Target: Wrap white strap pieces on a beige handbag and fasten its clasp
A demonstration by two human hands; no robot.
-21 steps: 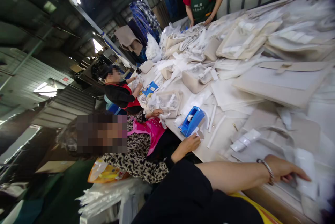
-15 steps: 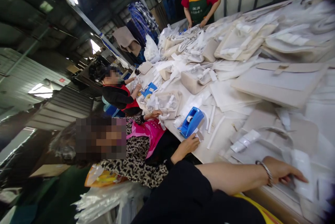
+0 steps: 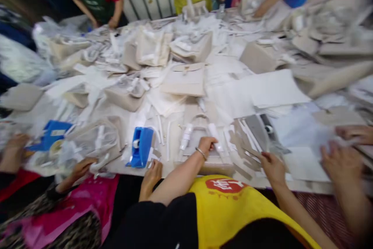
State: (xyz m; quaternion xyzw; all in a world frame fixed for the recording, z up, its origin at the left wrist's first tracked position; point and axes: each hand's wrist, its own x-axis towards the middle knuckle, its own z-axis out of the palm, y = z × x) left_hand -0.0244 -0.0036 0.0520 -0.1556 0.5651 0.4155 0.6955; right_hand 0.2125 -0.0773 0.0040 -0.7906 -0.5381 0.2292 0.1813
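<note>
A pale handbag (image 3: 190, 152) lies in front of me, its handle (image 3: 199, 117) wrapped in white sleeves on both sides. My left hand (image 3: 207, 145), with a silver bracelet on the wrist, is closed at the right-hand white sleeve (image 3: 219, 147) of that handle. To the right, my right hand (image 3: 273, 168) pinches the end of a thin beige strip (image 3: 251, 150). That strip stretches over a pile of grey-brown and white strips (image 3: 241, 165). Motion blur softens the fingertips.
A blue tape dispenser (image 3: 141, 146) stands to the left, near a co-worker's hand (image 3: 152, 175). Another person's hands (image 3: 342, 161) rest on white sheets (image 3: 305, 163) at right. More bags (image 3: 184, 80) and wrapping cover the table; several people stand across it.
My view has swung from the left to straight over the table. My right hand and the strip have come into sight. My left hand stays by the bag's wrapped handle.
</note>
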